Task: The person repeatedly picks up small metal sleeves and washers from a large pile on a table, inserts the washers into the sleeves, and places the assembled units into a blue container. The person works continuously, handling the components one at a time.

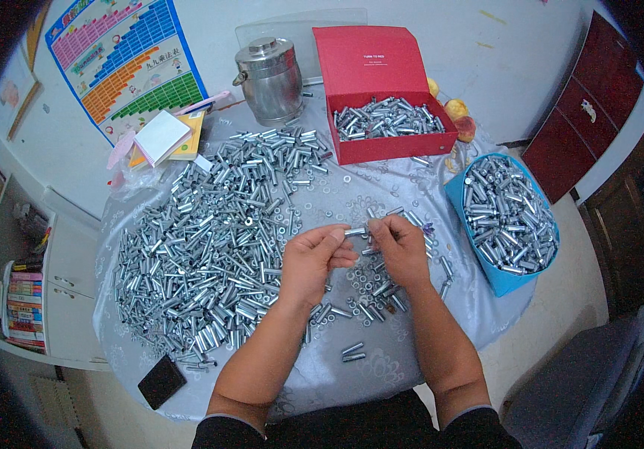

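Observation:
Over the middle of the table, a short silvery expansion bolt (356, 233) lies level between my two hands. My left hand (308, 262) pinches its left end between thumb and forefinger, the other fingers curled below. At the other end, the fingertips of my right hand (403, 251) are closed on it; exactly what they grip there is partly hidden. Loose washers (368, 281) are scattered beneath my hands. A broad heap of metal bolts and sleeves (195, 254) covers the table left of my left hand. Two separate metal pieces (353, 352) lie nearer to me.
A red box (397, 152) full of bolts stands at the back, beside a steel pot (270, 93). To the right is a filled blue bin (498, 277). A black flat object (162, 382) lies at the near left edge. A dark chair (591, 382) stands at right.

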{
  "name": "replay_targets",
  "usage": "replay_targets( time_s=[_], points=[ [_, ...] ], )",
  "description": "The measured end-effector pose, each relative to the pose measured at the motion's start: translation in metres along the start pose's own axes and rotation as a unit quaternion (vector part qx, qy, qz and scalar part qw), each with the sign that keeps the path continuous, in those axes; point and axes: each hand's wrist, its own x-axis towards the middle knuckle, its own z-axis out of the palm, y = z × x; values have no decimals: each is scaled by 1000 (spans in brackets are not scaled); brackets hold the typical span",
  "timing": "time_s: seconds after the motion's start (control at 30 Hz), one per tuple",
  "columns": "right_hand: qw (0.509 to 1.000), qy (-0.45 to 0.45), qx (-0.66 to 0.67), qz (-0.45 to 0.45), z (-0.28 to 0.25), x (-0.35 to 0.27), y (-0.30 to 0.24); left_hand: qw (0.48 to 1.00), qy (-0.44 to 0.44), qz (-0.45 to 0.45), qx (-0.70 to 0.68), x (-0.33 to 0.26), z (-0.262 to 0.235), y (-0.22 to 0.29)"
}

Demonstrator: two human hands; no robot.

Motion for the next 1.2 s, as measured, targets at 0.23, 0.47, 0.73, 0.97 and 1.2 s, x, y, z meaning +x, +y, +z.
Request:
replay_targets(
  time_s=[0.23,0.47,0.73,0.97,1.2],
  points=[
    [998,23,59,24,2,-3,-9,1000,0,8,9,-2,4,-2],
    [997,-52,-21,53,-10,0,8,999,-2,1,42,-3,6,-2],
    [998,-54,-2,25,-17,-9,-1,999,-24,15,28,-7,10,-3],
    [999,-13,-30,-33,-21,-20,-10,999,-40,20,19,-12,15,-6],
    [998,-8,63,-11,-33,-46,-14,995,-74,19,68,-25,32,-9]
  ],
)
